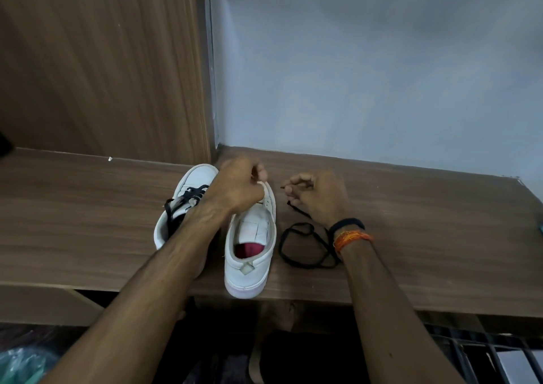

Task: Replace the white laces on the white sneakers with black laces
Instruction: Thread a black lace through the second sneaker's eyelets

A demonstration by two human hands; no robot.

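Two white sneakers on a wooden shelf (411, 207), side by side, toes toward the wall; left sneaker (188, 189) already laced in black, crossings visible over the tongue, part hidden behind the forearm; right sneaker (252, 236) bare of any lace, eyelets empty as far as can be seen, tongue lying flat, pink insole showing, heel overhanging the shelf edge slightly.

Left hand (238, 186) curled at the front of the right sneaker, fingers bent round the eyelet flap near the toe, holding it up; exact grip partly hidden by the knuckles.

Right hand (317, 198) just beside that sneaker, fingers curled, thumb and forefinger pinching one end of the black lace (308, 245); tip pointing toward the eyelets, not yet through any; rest of the lace trailing under the wrist and lying in a loose loop on the shelf, right of the sneaker.

No white laces anywhere in view.

Judged from this: roughly halfway; both white laces out, one sneaker finished; left to do: threading the first eyelet pair on the right sneaker, crossing upward, tying off.
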